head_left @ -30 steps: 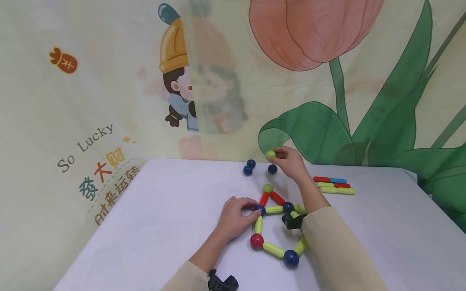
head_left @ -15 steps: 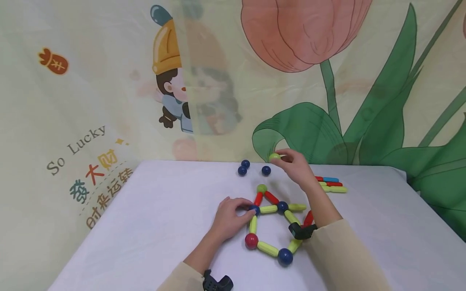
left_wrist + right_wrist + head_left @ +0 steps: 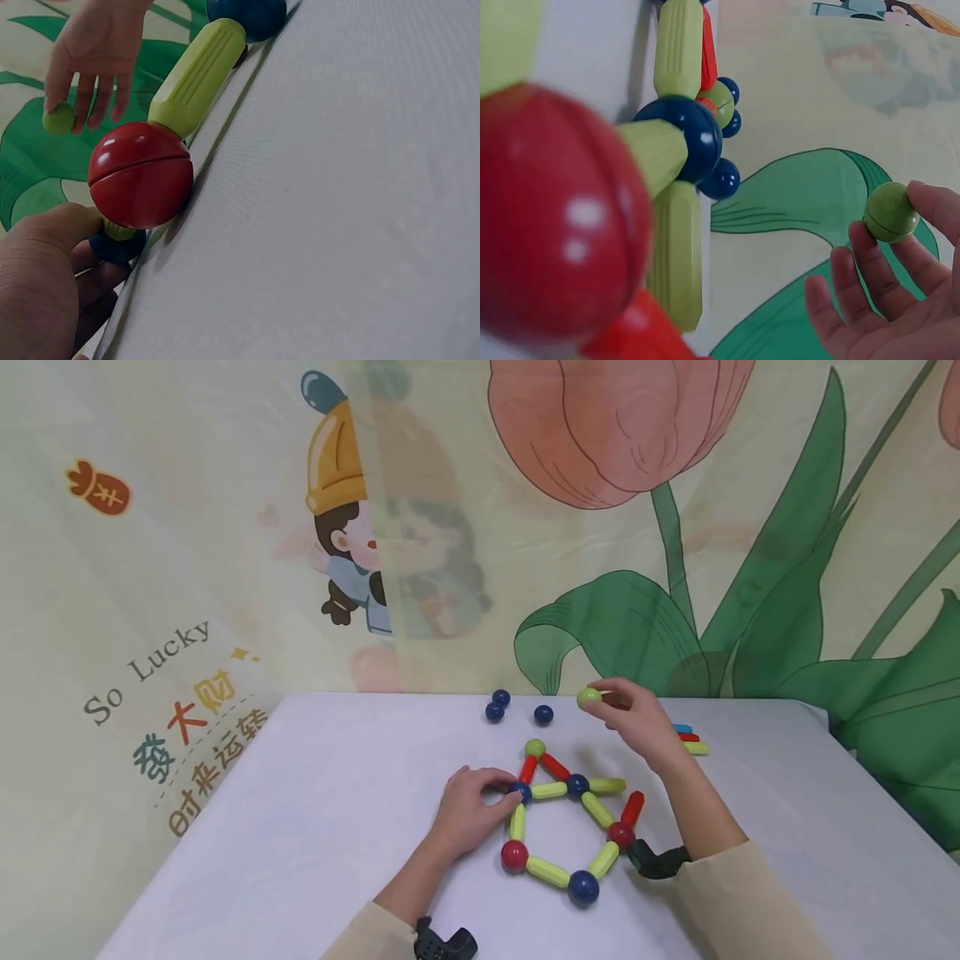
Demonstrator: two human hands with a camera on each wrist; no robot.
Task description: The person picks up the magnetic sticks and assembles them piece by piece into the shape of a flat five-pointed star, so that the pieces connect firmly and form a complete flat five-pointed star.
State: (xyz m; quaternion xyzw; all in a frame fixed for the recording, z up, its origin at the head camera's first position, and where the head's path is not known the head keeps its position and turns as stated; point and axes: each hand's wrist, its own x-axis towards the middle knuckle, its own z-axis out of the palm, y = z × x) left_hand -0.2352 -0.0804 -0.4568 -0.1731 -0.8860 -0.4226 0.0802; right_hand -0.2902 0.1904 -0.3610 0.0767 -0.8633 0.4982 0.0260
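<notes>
On the white table lies a ring of yellow-green rods joined by blue and red balls. My left hand (image 3: 468,814) pinches the blue ball (image 3: 520,792) at the ring's left corner; the left wrist view shows the red ball (image 3: 141,176) in front of it. Two red rods (image 3: 555,767) meet at a green ball (image 3: 535,747) beyond the ring. My right hand (image 3: 637,722) holds another green ball (image 3: 891,212) between thumb and fingers, raised above the table. Below it, a yellow-green rod (image 3: 607,785) and a red rod (image 3: 633,808) stick outward with free ends.
Several loose blue balls (image 3: 543,715) sit near the table's far edge. Spare rods (image 3: 696,748) lie at the back right, partly hidden by my right hand. A printed cloth (image 3: 450,527) hangs behind the table (image 3: 300,827).
My right hand has moved right and down toward the table with the green ball, uncovering the ring's right side. The left hand stays on the blue ball. The head view has shifted slightly.
</notes>
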